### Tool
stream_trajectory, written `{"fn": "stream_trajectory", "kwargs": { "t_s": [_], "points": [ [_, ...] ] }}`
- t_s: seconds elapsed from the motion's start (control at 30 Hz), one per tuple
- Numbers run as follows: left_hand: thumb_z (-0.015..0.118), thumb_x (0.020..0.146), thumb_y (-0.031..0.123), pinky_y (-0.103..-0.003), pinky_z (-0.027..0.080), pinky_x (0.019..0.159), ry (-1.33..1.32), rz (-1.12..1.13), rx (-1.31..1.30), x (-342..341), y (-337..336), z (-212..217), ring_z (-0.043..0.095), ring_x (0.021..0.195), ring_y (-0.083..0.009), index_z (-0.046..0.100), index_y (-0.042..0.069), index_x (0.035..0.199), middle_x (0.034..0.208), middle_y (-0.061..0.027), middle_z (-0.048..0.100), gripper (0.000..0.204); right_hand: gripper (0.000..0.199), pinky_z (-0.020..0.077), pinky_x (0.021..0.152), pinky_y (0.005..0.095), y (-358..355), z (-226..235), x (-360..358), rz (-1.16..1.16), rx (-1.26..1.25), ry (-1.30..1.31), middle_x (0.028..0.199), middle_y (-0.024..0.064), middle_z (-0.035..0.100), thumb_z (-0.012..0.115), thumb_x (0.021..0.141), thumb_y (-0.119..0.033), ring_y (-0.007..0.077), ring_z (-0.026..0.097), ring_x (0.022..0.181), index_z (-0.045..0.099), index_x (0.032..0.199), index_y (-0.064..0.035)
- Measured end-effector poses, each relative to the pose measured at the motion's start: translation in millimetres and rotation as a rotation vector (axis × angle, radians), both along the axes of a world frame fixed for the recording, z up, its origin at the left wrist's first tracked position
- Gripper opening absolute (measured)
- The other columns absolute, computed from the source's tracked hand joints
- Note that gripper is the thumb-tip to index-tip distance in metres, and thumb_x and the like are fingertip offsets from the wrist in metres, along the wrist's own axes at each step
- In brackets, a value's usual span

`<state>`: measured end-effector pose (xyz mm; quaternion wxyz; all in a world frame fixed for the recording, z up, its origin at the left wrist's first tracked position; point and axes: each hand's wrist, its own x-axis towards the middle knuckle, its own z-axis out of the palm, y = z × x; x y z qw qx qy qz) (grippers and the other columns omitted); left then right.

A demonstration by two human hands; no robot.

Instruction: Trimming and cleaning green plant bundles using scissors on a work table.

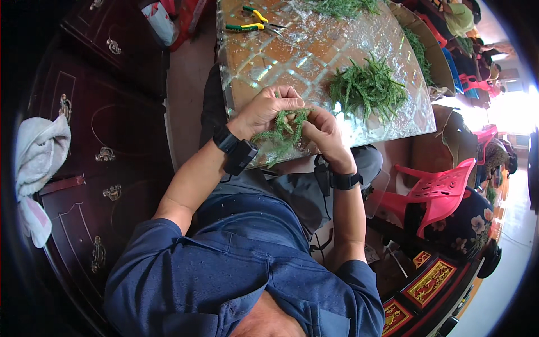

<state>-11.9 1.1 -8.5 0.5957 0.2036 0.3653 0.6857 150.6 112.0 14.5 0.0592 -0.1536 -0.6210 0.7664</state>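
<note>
Close to the table's near edge, both my hands are closed on a green needle-leaved sprig [282,132]. My left hand [269,109] pinches its upper part, thumb pointing right. My right hand [328,135] grips it from the other side, fingers curled toward the left hand. The sprig's fronds hang below and between the hands, over the edge. To the right of my hands, a heap of similar green sprigs [368,89] lies on the glass-topped table [281,62]. Whether the fingers hold any smaller piece is hidden.
Pliers [255,26] with green and yellow handles lie at the table's far left. More greenery [342,7] and white bits are at the far edge. A pink plastic chair [432,191] stands at right, near cardboard boxes [443,135]. Dark drawers [106,135] flank the left. Other people sit farther right.
</note>
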Motion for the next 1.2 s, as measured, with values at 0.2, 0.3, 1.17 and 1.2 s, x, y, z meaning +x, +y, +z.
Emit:
{"fn": "stream_trajectory", "kwargs": {
  "t_s": [0.2, 0.3, 1.17, 1.2],
  "points": [
    [0.067, 0.097, 0.017, -0.016, 0.041, 0.046, 0.071, 0.024, -0.014, 2.8, 1.7, -1.1, 0.051, 0.052, -0.0023, 0.062, 0.008, 0.092, 0.072, 0.0020, 0.059, 0.011, 0.017, 0.0496, 0.065, 0.0325, -0.9, -33.3, 0.2, -0.231, 0.640, 0.104, 0.083, 0.0117, 0.066, 0.067, 0.086, -0.005, 0.0225, 0.064, 0.071, 0.064, 0.101, 0.0000],
    [0.067, 0.097, 0.017, -0.016, 0.041, 0.046, 0.015, 0.042, -0.025, 3.7, -1.1, 2.5, 0.051, 0.053, -0.0019, 0.062, 0.008, 0.091, 0.072, 0.0027, 0.058, 0.012, 0.015, 0.0512, 0.069, 0.0283, -6.5, -26.9, -0.5, -0.256, 0.838, 0.102, 0.090, 0.0074, 0.069, 0.064, 0.091, -0.004, 0.0147, 0.064, 0.076, 0.062, 0.105, 0.0005],
    [0.065, 0.099, 0.019, -0.021, 0.046, 0.055, 0.173, 0.206, 0.160, 26.6, -12.6, 24.7, 0.060, 0.063, -0.0086, 0.059, 0.006, 0.095, 0.070, -0.0010, 0.060, 0.015, 0.018, 0.0481, 0.066, 0.0254, -14.5, 0.8, -14.0, -0.192, -0.443, 0.216, 0.075, 0.0042, 0.061, 0.049, 0.104, -0.018, 0.0135, 0.059, 0.068, 0.059, 0.095, -0.0053],
    [0.065, 0.098, 0.017, -0.022, 0.047, 0.056, 0.125, 0.244, 0.165, 25.9, -10.3, 21.0, 0.060, 0.063, -0.0085, 0.060, 0.005, 0.094, 0.071, -0.0011, 0.061, 0.014, 0.018, 0.0491, 0.067, 0.0250, -18.4, 2.7, -15.2, -0.243, -0.266, 0.192, 0.077, 0.0043, 0.062, 0.049, 0.104, -0.017, 0.0128, 0.060, 0.070, 0.059, 0.096, -0.0046]
  ]
}}
